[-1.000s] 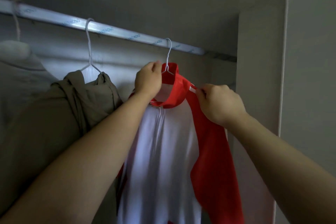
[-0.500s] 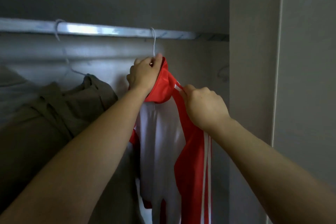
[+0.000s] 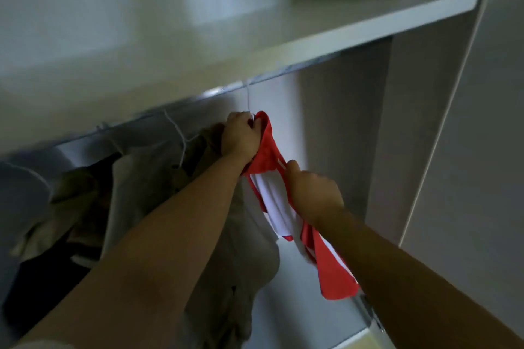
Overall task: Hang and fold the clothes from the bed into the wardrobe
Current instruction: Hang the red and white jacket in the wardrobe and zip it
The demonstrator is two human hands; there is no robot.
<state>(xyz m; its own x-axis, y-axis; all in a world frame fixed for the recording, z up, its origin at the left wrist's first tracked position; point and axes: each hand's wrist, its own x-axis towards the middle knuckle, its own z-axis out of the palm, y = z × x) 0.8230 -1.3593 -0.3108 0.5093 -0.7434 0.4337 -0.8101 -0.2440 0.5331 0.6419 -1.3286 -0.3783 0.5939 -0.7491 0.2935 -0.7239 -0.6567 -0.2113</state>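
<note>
The left grip (image 3: 239,137) holds the jacket (image 3: 279,207), probably soft and light, by its collar, and the right grip (image 3: 313,193) pinches its shoulder

Head view rolls and tilts up; shelf (image 3: 368,22) above left grip (image 3: 239,136) is now in frame. The red-white jacket (image 3: 279,207) no longer hangs flat: it's bunched under right grip (image 3: 313,193), with the red sleeve trailing below-right of it.

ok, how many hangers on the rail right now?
3. One hanger carries the red jacket, gripped by the left hand; one just left holds an olive garment; one farther left. Blurry, more may be hidden.
</note>
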